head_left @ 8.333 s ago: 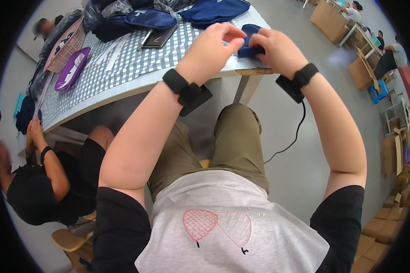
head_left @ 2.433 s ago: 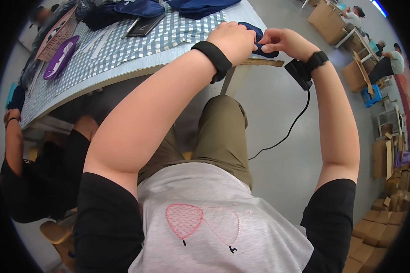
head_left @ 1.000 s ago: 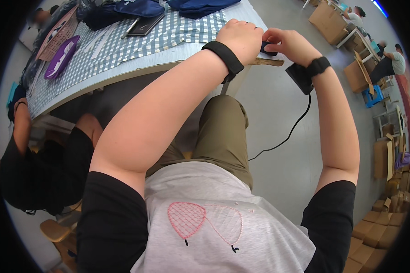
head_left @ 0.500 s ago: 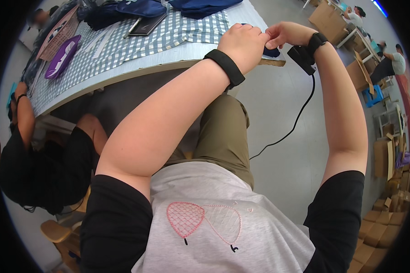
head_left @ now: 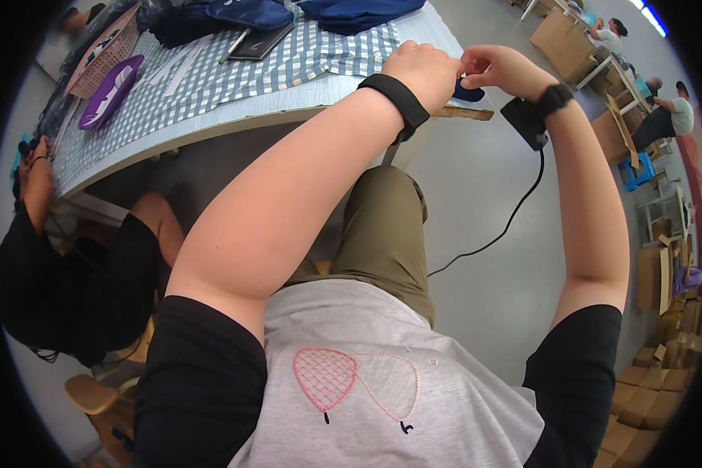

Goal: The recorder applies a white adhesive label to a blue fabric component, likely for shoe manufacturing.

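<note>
At the table's far right corner, my left hand (head_left: 423, 72) is curled over a piece of navy cloth (head_left: 468, 93), its fingertips hidden behind the knuckles. My right hand (head_left: 501, 69) meets it from the right, thumb and fingers bent in a pinch against the left fingers. What lies between the right fingertips is too small to make out. Each wrist wears a black band; a black box (head_left: 524, 122) with a cable hangs by the right one.
Blue-white checked cloth (head_left: 226, 90) covers much of the table (head_left: 288, 108). On it are navy bundles (head_left: 359, 14), a dark notebook (head_left: 261, 43), a purple tray (head_left: 111, 92) and a pink basket (head_left: 105, 51). A person in black (head_left: 70, 288) sits left. Cardboard boxes (head_left: 651, 382) stand right.
My right hand has shifted slightly right and lower at the wrist, its thumb and fingers now a little farther apart. My left hand stays over the navy cloth.
</note>
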### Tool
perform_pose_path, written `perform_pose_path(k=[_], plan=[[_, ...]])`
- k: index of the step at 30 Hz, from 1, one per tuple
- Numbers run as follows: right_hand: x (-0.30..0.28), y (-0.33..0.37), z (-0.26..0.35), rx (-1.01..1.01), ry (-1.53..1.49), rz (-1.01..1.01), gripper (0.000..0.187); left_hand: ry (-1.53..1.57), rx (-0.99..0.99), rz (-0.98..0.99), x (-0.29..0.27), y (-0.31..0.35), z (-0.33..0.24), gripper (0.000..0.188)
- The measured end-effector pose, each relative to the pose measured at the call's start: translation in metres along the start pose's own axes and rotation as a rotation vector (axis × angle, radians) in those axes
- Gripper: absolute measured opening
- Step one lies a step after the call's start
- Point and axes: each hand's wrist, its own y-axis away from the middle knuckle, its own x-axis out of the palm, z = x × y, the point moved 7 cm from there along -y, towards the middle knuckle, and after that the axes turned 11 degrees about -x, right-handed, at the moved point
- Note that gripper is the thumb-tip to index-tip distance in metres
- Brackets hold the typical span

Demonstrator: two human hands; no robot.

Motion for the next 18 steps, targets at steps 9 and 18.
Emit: perform_pose_path(k=[9,18], plan=[[0.009,0.027,0.039,-0.226,0.476,-0.361,0.027,0.152,-0.127,0.105,-0.002,-0.006,0.011,0.023],[0.0,-0.003,0.015,0.013,0.198,-0.058,0.019,0.191,-0.162,0.091,0.012,-0.007,0.021,0.024]])
